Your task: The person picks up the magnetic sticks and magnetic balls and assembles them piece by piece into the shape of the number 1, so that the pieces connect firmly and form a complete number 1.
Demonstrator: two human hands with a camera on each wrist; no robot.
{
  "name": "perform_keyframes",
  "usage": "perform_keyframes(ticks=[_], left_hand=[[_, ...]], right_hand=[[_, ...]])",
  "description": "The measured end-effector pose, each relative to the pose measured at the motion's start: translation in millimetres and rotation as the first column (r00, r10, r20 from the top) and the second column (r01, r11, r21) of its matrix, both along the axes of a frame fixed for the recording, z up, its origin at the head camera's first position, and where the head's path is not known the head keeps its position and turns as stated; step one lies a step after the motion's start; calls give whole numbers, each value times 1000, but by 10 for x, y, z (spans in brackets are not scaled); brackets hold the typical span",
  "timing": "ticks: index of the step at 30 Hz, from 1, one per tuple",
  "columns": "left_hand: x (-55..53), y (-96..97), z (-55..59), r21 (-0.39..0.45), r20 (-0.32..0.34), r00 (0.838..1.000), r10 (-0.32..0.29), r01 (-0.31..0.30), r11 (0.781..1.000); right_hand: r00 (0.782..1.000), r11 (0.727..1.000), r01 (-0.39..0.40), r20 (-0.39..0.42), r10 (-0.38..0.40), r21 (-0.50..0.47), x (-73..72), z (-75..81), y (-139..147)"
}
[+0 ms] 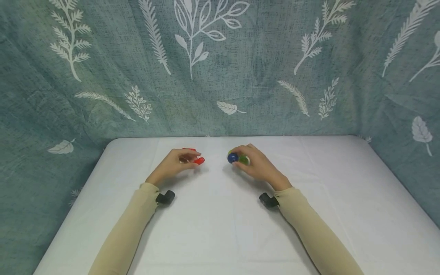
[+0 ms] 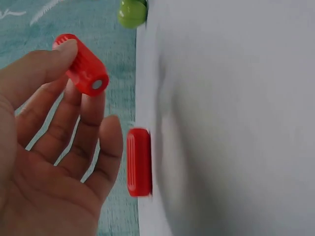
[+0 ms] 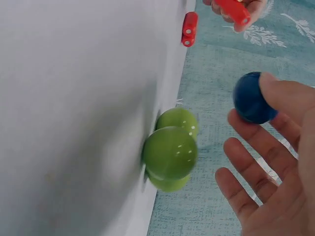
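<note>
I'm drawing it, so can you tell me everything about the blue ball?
The blue ball is dark, round, smooth and slightly shiny, maybe plastic. No separate parts show. The person's right grip pinches it above the white table, apart from the green balls. The thumb hides some of it.

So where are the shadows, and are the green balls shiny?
Right wrist view: yes, small bright specks shine on the green balls, and a soft grey shadow spreads over the white table; left wrist view: another blurry-edged shadow, beside the red piece on the table; head view: soft shadows near the left hand and right hand.
</note>
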State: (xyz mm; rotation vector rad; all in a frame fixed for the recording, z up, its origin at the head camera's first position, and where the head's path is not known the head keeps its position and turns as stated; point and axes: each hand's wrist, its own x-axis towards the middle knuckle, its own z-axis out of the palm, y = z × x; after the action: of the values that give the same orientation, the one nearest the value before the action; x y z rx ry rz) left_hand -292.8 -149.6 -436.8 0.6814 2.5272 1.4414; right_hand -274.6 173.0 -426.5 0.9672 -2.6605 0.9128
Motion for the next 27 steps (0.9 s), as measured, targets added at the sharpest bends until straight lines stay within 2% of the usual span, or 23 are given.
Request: perform_keyframes(ticks=[4, 8, 10, 12, 15, 20, 21, 24, 27], left_hand=[[50, 92, 42, 61, 0, 1000, 5, -5, 998], [101, 195, 111, 153, -54, 998, 11, -3, 988], [158, 250, 192, 226, -68, 998, 12, 4, 974], [182, 296, 225, 290, -80, 997, 1, 23, 957], [261, 374, 296, 346, -88, 996, -27, 56, 936], [286, 505, 237, 369, -105, 993, -62, 96, 924], [273, 527, 195, 378, -108, 992, -71, 107, 920], [276, 594, 126, 395, -94, 991, -100, 129, 910], [293, 656, 89, 396, -76, 991, -112, 133, 909]], right_hand=[[999, 995, -45, -6, 44, -94, 21, 52, -12], [997, 979, -71, 8, 74, -190, 57, 139, -30], [997, 970, -68, 21, 75, -235, 83, 191, -44], [997, 962, -56, 31, 67, -267, 116, 251, -60], [997, 951, -43, 48, 60, -305, 175, 344, -90], [996, 943, -48, 52, 69, -329, 238, 431, -122], [996, 942, -53, 51, 74, -332, 245, 438, -129], [995, 936, -64, 53, 87, -346, 258, 446, -138], [994, 931, -78, 47, 102, -357, 264, 455, -143]])
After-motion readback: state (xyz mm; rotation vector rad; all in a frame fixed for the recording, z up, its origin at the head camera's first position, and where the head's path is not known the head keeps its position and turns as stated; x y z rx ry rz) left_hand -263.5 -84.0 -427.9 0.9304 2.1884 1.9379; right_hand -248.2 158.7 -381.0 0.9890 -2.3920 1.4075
